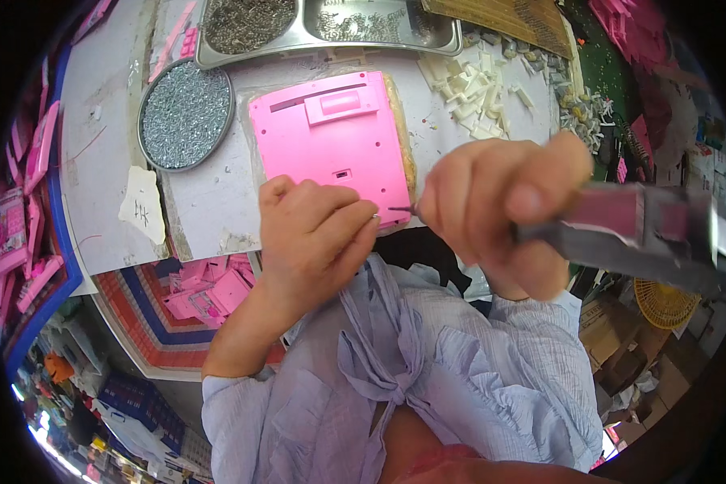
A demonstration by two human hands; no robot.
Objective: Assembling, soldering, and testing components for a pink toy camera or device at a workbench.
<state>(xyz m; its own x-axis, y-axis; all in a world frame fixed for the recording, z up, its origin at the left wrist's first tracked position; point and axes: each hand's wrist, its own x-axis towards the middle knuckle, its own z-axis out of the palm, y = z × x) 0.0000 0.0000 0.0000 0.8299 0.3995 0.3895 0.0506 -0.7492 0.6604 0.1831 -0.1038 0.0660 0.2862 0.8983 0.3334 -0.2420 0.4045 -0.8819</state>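
A pink plastic casing (331,133) lies on the table in front of me, with a raised block near its far edge and small holes in its surface. My right hand (492,202) is wrapped round a dark power screwdriver (629,234), held sideways. Its thin bit points left, close above the casing's near right corner. Over the casing's near edge is my left hand (315,230), its fingers curled together. The thumb and forefinger tips are just left of the bit; a small pale speck shows there, too small to name.
A round dish of small silver screws (187,117) stands left of the casing. Beyond it sits a metal tray (331,52) with small parts in two compartments. White plastic pieces (480,93) lie at the far right. Pink parts (214,290) fill a striped container below the table's near left edge.
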